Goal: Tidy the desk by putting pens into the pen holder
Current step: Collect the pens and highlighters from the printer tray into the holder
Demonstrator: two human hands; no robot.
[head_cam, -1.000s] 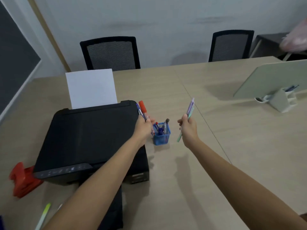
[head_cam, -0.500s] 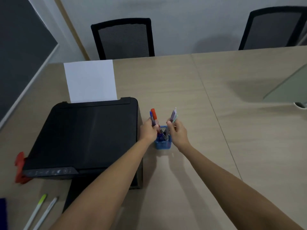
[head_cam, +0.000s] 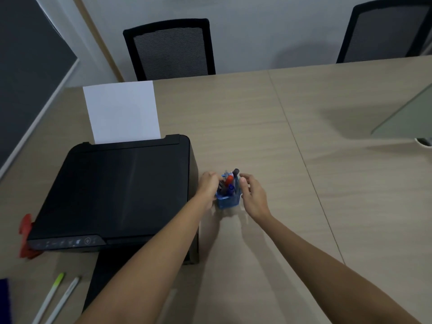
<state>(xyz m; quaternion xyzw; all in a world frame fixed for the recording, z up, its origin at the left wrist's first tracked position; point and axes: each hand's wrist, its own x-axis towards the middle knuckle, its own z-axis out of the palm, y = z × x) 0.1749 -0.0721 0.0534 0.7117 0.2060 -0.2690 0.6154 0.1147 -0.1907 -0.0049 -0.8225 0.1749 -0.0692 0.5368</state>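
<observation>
Both hands flank the blue pen holder (head_cam: 228,200) on the counter (head_cam: 304,183): left hand (head_cam: 208,187) curled at its rim, grip unclear; right hand (head_cam: 253,195) open beside it. Pens (head_cam: 229,180) stand inside. Left of them sits a black printer (head_cam: 121,190); two loose pens (head_cam: 56,298) lie nearer, far left.

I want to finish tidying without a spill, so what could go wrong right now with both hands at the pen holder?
1. The small blue mesh pen holder looks crowded and light; the left hand or the right hand could tip it while pulling away.
2. The two pale pens lying at the desk's near left corner could be overlooked.
</observation>
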